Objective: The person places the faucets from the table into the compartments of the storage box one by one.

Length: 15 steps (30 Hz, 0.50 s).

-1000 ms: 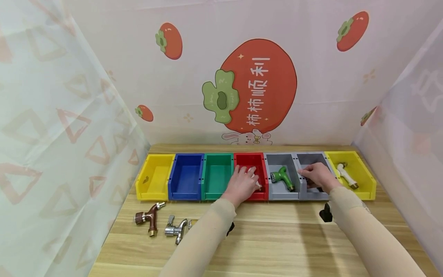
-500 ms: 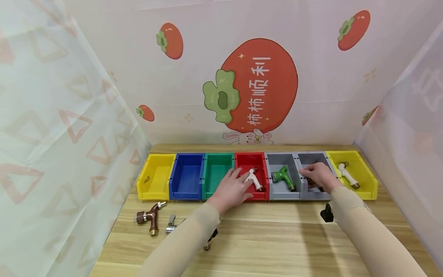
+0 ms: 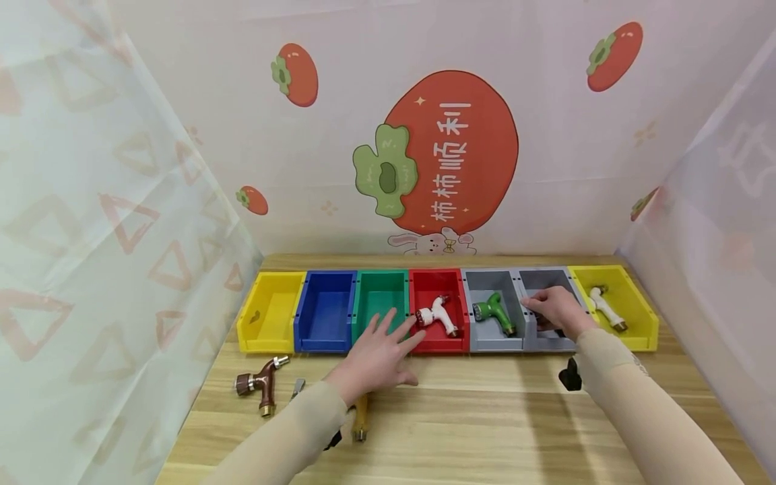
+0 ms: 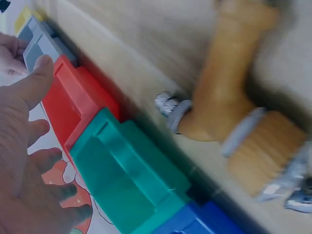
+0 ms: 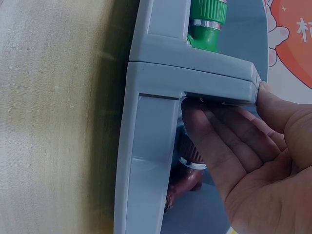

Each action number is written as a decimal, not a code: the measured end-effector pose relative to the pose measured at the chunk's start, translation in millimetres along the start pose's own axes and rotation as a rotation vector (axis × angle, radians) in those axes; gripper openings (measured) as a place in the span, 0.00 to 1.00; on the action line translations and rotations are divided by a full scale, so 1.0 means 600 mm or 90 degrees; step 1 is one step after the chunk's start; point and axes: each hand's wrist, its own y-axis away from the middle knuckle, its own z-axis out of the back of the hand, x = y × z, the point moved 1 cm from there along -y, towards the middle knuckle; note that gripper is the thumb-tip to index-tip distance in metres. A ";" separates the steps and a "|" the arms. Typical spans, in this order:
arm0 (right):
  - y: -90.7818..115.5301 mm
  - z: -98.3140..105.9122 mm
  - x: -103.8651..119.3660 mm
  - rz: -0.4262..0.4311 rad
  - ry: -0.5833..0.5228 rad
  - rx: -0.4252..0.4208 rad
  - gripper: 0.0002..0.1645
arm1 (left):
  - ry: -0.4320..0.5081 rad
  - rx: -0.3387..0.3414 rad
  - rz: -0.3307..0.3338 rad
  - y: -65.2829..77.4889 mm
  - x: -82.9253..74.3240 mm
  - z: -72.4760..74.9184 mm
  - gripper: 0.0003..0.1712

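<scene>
White tap: laid in the red bin (image 3: 438,345), its body (image 3: 441,314) resting slantwise; it is touched by neither hand.
Left hand (image 3: 373,358): held open with fingers spread, in front of the green bin (image 3: 380,296) and red bin; nothing is gripped.
Yellow tap (image 3: 360,419): left on the surface (image 3: 467,424) beneath the left wrist, partly covered by the arm.
Right hand (image 3: 559,310): curled over the side wall of the right gray bin (image 3: 548,344); the wall is pinched between thumb and fingers, presumably so that the row is kept steady.
Dark brown tap (image 5: 187,178): contained in that bin, below the fingers, apparently not gripped.
Green tap (image 3: 495,314): placed in the left gray bin (image 3: 497,344); one tap per bin seems intended, so that each is kept apart.
Maroon tap (image 3: 261,384): set on the surface, near the silver tap (image 3: 298,388), which is mostly hidden by the left sleeve.
</scene>
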 end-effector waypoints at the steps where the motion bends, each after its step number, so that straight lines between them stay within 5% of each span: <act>1: 0.000 0.000 0.000 0.001 0.001 0.001 0.28 | -0.001 0.006 -0.002 0.009 0.001 -0.002 0.53; 15: 0.002 -0.004 0.000 0.019 0.012 -0.006 0.28 | 0.024 0.051 -0.039 0.107 0.021 -0.038 0.59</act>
